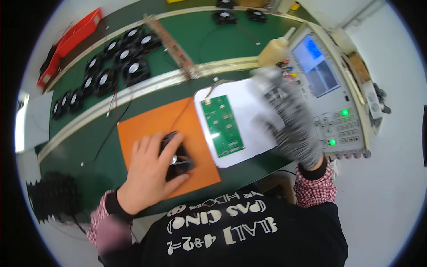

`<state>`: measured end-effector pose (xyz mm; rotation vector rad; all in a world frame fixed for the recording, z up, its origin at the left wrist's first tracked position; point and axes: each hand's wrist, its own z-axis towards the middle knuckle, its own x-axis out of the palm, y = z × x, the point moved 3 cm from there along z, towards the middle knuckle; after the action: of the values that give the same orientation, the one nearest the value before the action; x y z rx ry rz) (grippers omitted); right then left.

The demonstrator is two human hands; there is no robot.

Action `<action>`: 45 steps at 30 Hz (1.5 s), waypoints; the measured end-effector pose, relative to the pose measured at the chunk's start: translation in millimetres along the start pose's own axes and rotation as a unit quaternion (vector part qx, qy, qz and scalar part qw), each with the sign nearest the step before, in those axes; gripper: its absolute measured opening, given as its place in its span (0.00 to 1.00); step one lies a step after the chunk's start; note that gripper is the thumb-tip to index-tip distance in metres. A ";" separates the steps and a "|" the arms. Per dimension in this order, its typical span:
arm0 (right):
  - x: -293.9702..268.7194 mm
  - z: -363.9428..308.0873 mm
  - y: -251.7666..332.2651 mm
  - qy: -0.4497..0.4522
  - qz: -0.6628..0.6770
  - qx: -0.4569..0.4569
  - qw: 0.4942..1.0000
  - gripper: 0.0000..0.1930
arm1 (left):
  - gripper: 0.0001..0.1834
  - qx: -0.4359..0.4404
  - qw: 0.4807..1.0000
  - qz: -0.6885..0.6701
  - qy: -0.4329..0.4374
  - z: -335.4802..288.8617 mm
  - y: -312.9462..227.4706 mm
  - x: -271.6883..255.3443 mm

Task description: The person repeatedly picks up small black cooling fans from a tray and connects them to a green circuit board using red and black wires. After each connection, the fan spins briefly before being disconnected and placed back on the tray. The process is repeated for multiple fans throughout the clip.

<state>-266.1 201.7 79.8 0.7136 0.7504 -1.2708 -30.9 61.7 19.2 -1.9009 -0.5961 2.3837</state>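
Note:
My left hand (pixel 151 169), bare, rests over a small black cooling fan (pixel 181 165), with thumb and forefinger about its frame. The fan lies on an orange sheet (pixel 202 171), and part of it is hidden under my fingers. To its right a green circuit board (pixel 227 129) lies on a white pad (pixel 260 140); a thin cable runs from the board's far end. My right hand (pixel 284 111), in a grey glove, is above the pad's right side, close to the bench instrument (pixel 336 102). Motion smears its fingers, so what they hold, if anything, cannot be made out.
Several black fans (pixel 124 55) stand in a group at the far left, with loose leads. More fans (pixel 224 18) lie at the back. A cream squeeze bottle (pixel 273 51) stands beside the lit instrument. A metal strip (pixel 171 44) crosses the rear bench; red bins (pixel 80 33) sit far left.

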 end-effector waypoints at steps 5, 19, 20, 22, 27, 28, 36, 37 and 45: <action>68.4 -10.7 47.7 0.162 0.307 -0.039 0.937 0.41 | 0.28 0.234 0.966 -0.103 -0.023 1.5 -27.7 -33.7; 97.1 -20.3 -40.9 0.042 0.335 0.234 0.912 0.08 | 0.53 0.011 0.960 -0.116 -0.253 7.6 35.0 -13.2; 102.6 -21.8 -40.0 0.031 0.344 0.234 0.909 0.08 | 0.54 0.014 0.969 -0.126 -0.211 12.0 28.9 -3.1; 102.5 -19.8 -36.8 0.026 0.316 0.182 0.931 0.09 | 0.55 0.010 0.979 -0.155 -0.136 19.1 33.0 19.8; 103.5 -22.9 -39.1 0.062 0.247 0.182 0.950 0.10 | 0.58 -0.005 0.976 -0.196 -0.093 17.4 40.6 28.8; 104.1 -23.4 -39.8 0.076 0.246 0.195 0.946 0.09 | 0.58 -0.005 0.976 -0.195 -0.094 17.2 40.2 29.1; 108.8 -24.7 -39.7 0.045 0.265 0.164 0.949 0.08 | 0.52 0.005 0.982 -0.117 -0.151 14.5 29.7 18.1; 110.1 -24.4 -39.1 0.035 0.259 0.153 0.953 0.09 | 0.50 0.030 0.977 -0.054 -0.205 10.6 19.9 7.3; 103.0 -25.1 -40.1 0.043 0.248 0.177 0.952 0.08 | 0.32 0.168 0.804 -0.565 -0.076 -29.4 -17.3 -46.0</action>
<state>-294.3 158.1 -20.9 1.1736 0.3739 -0.9188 4.8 73.7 62.4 -0.7686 -0.8875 1.6325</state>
